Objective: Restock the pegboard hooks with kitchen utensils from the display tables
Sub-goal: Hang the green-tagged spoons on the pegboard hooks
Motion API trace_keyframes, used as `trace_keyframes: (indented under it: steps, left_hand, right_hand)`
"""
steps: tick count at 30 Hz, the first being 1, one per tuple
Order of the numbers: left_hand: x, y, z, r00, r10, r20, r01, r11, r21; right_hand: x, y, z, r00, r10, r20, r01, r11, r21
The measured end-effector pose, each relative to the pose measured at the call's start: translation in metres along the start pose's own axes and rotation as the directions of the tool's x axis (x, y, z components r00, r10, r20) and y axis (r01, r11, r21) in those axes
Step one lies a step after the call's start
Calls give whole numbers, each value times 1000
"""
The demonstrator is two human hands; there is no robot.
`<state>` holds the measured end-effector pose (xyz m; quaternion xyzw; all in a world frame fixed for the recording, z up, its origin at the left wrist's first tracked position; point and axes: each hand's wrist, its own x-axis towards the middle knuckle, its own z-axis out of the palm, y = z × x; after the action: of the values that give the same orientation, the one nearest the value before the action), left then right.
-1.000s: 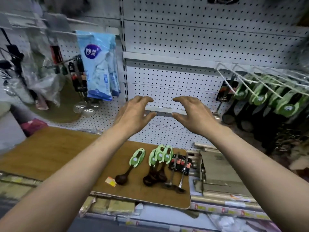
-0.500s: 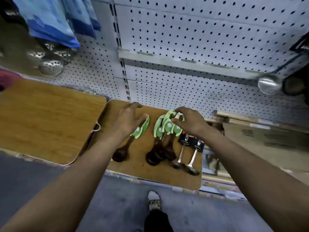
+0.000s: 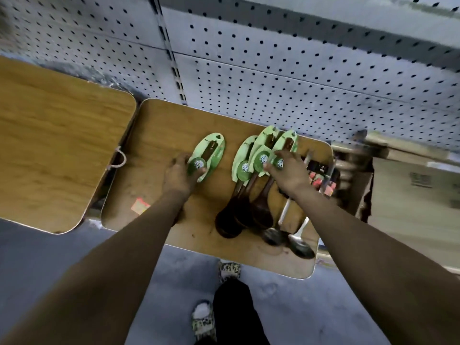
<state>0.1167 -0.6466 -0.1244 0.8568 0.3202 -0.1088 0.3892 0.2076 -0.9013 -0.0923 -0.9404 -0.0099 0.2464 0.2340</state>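
1. The left hand (image 3: 179,174) lies on the single wooden spoon (image 3: 207,156) near the middle of the right table (image 3: 159,125); its fingers curl over the lower end of the spoon's green card, thumb on the round label; whether they have truly clamped it I cannot tell.
2. The right hand (image 3: 288,170) rests on the bunch of wooden spoons (image 3: 251,185) toward the table's far right corner; its fingertips press the green cards, spread rather than pinched; a firm grip cannot be told.
3. The dark bowls of that bunch point to the near edge; the cards fan toward the far edge, overlapping one another.
4. Two metal ladles (image 3: 288,232) lie just beside the bunch, their bowls at the near right corner; their handles run under the right wrist.
5. A small orange tag (image 3: 139,206) sits near the near left corner.
6. A second table (image 3: 57,135) stands just left, apart by a narrow gap.
7. The pegboard (image 3: 286,66) rises behind both far edges.
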Motion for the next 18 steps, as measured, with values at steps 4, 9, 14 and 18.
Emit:
trace_keyframes:
  steps: [4, 9, 14, 18]
  left_hand:
    - [10, -8, 15, 997, -72, -8, 72, 997, -5]
    - [9, -6, 31, 994, -112, -19, 112, 994, -19]
    - [7, -6, 35, 994, -105, -22, 104, 994, -34]
    - [4, -6, 29, 991, -134, -25, 133, 990, -42]
  right_hand:
    - [4, 3, 24, 1000, -28, -8, 27, 998, -59]
    - [7, -3, 33, 992, -125, 5, 125, 991, 43]
    - [9, 2, 40, 986, 115, -123, -85, 971, 222]
    - [15, 3, 44, 968, 232, -92, -201, 944, 260]
